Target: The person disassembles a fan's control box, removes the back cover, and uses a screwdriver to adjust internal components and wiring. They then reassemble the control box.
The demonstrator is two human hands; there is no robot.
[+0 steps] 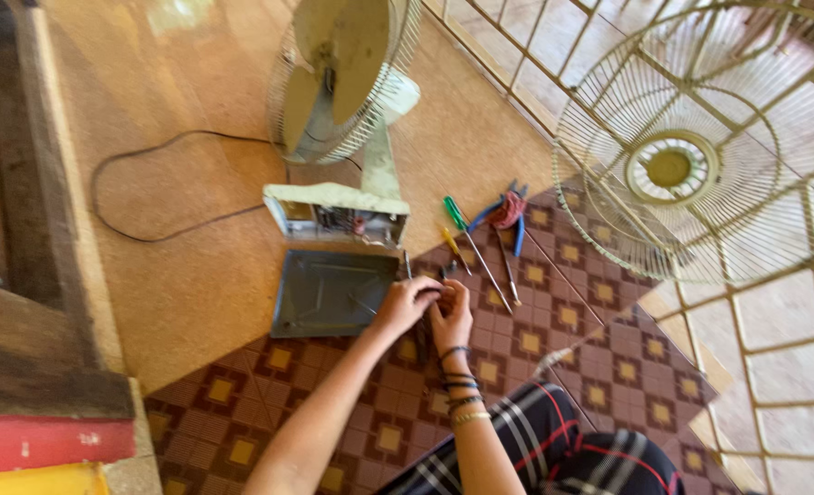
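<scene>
My left hand [407, 304] and my right hand [453, 316] meet over a brown patterned mat [563, 321], fingertips pinched together on a small dark part too small to identify. Several bracelets ring my right wrist. Just left of my hands lies a grey metal bottom plate [333, 293]. Beyond it a pale stand fan [343, 82] lies tilted, its open base [338, 215] showing wiring inside.
A green-handled screwdriver [457, 215], a yellow-handled one [451, 243] and blue-handled pliers [508, 211] lie on the mat beyond my hands. The fan's loose front guard [691, 156] stands at the right. A black cord [150, 183] loops over the floor. Wooden furniture [31, 183] is at the left.
</scene>
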